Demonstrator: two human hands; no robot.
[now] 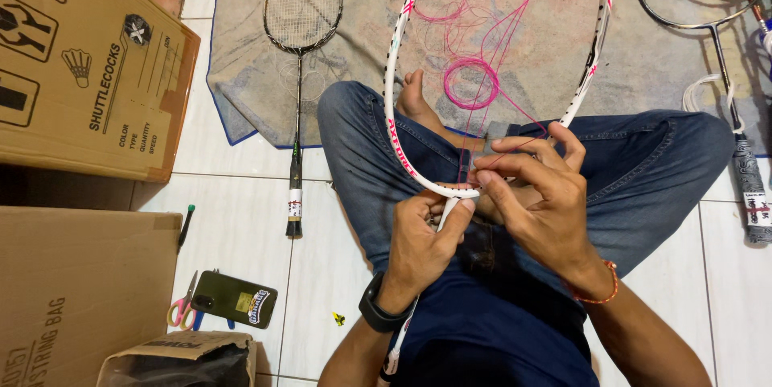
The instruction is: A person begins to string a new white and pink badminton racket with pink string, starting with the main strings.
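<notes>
A white racket frame (396,106) lies over my crossed legs in blue jeans, its head pointing away from me. My left hand (422,244) is shut on the racket at the throat, where head meets shaft. My right hand (540,198) pinches pink string (473,81) at the bottom of the frame, near the throat. Loose pink string loops and coils inside the unstrung head, above a grey mat (370,41).
A strung dark racket (299,49) lies on the mat to my left. More rackets (724,9) lie at upper right. Cardboard boxes (88,65) stand along the left. A phone (235,298), scissors (185,304) and a small tool (186,226) lie on white tiles.
</notes>
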